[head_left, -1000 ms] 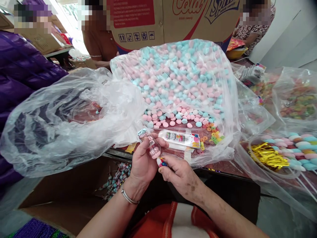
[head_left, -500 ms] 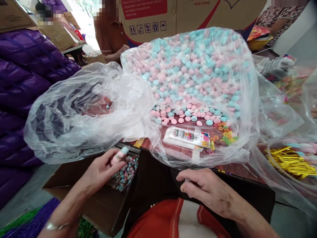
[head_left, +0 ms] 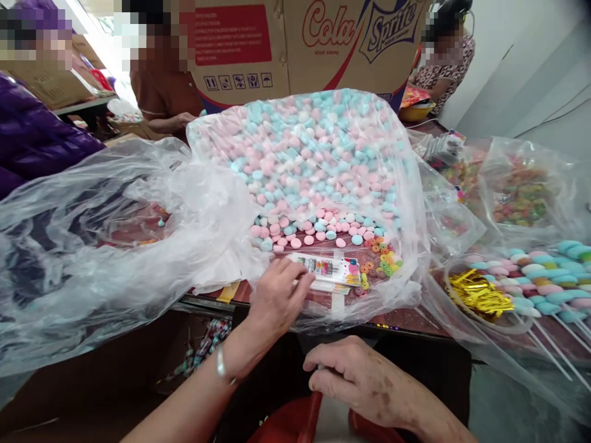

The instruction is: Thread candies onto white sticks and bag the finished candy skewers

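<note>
Btm ctr of frame: the right hand point(head_left: 364, 381) sits low, knuckles up, fingers curled in loosely over a red-and-white cloth point(head_left: 281, 427). I can't tell if anything's inside it.

Just above and to the left, the left hand point(head_left: 277, 298), w/ a bracelet point(head_left: 220, 363) on the wrist, is stretched out flat and wide. Its fingertips rest on the stack of printed packets point(head_left: 330, 269), not closed round it. That stack lies at frame ctr on the reddish table point(head_left: 415, 320), inside the mouth of the big clear bag point(head_left: 318, 141) of pink & blue sweets. Loose sweets point(head_left: 314, 231) sit just behind the stack, and coloured ring sweets point(head_left: 381, 261) just to its right.

Lower left, under the table edge, there's a cardboard box w/ wrapped sweets point(head_left: 203, 351), mostly hidden. A crumpled clear bag point(head_left: 115, 246) fills the left half of the frame.

On the right are gold twist ties point(head_left: 478, 292) in a clear bowl and pastel sweets on sticks point(head_left: 545, 277). Further up is a bag of orange-green sweets point(head_left: 521, 197).

Far end: a Cola/Sprite carton point(head_left: 314, 37) at top ctr, w/ other people behind it. Upper left there's a purple jacket point(head_left: 37, 135), upper right a pale wall point(head_left: 521, 61).
</note>
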`<state>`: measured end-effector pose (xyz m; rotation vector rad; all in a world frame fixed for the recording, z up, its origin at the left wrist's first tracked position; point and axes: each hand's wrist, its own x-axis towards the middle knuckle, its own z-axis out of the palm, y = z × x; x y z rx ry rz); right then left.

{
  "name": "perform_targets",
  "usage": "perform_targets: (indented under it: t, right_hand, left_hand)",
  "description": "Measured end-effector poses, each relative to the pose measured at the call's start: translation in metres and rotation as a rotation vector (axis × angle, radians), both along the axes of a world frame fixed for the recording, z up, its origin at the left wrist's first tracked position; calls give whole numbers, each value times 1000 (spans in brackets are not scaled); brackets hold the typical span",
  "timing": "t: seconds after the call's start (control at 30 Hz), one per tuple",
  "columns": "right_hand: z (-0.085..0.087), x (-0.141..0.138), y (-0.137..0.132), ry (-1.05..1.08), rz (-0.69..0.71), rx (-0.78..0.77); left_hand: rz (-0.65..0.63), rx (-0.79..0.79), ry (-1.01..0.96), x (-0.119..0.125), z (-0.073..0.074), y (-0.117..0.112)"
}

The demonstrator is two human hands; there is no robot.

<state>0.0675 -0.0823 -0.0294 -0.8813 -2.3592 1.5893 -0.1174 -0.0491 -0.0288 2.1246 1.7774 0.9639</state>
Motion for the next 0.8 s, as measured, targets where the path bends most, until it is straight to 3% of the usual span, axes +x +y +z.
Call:
perform_targets:
  t: [0.1, 0.17, 0.43, 0.53, 0.67, 0.73, 0.8]
  right_hand:
    - [-1, 11, -1, -6, -47, -17]
    - [-3, 17, -1, -1, -82, -29]
    - [-14, 22, 0, 157, -179, -121]
    - [-18, 32, 6, 347, -413, -165]
    - [-18, 51, 29, 502, -925, 20]
    - [-15, 56, 39, 480, -975, 121]
    - [-12, 58, 43, 437, -903, 202]
  left_hand:
    - [26, -51, 314, 24, -13, 34]
    - [8, -123, 420, 28, -18, 47]
    - [-128, -178, 450, 16, -17, 59]
    - [-192, -138, 372, 13, -11, 54]
    - [-333, -23, 144, 18, 4, 37]
    - [-405, -13, 97, 24, 9, 29]
    - [-452, -13, 89, 31, 10, 23]
